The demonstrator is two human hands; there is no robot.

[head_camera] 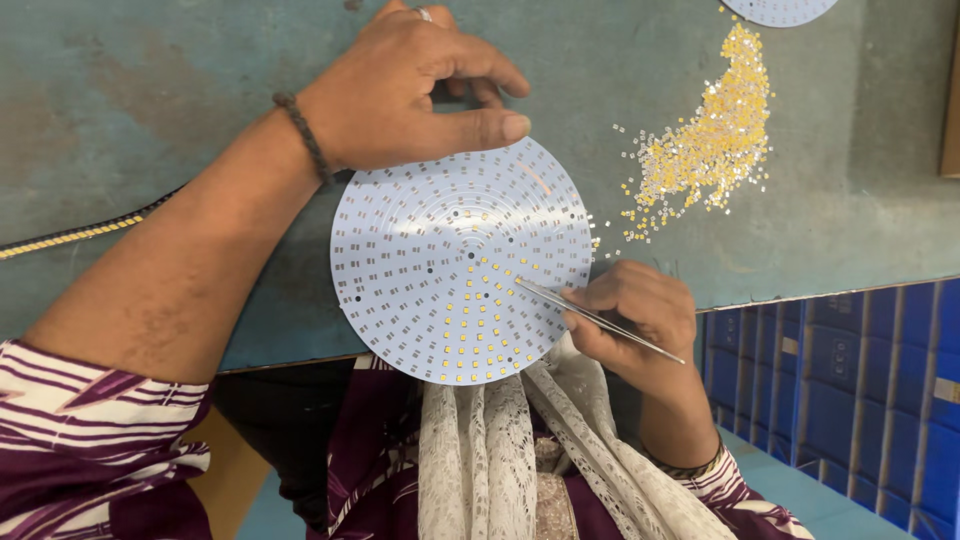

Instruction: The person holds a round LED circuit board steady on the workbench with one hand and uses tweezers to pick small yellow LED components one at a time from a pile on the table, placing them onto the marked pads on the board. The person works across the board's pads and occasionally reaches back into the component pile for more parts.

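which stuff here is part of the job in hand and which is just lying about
In use: round white circuit board, tweezers in right hand, left hand steadying the board, heap of tiny yellow chips.
Lying about: striped cord, blue crates, second board's edge.

Bare bench at nine and eleven o'clock

At one o'clock my chip pile blocks the way; the round board fills the centre, and the bench edge closes off four o'clock.
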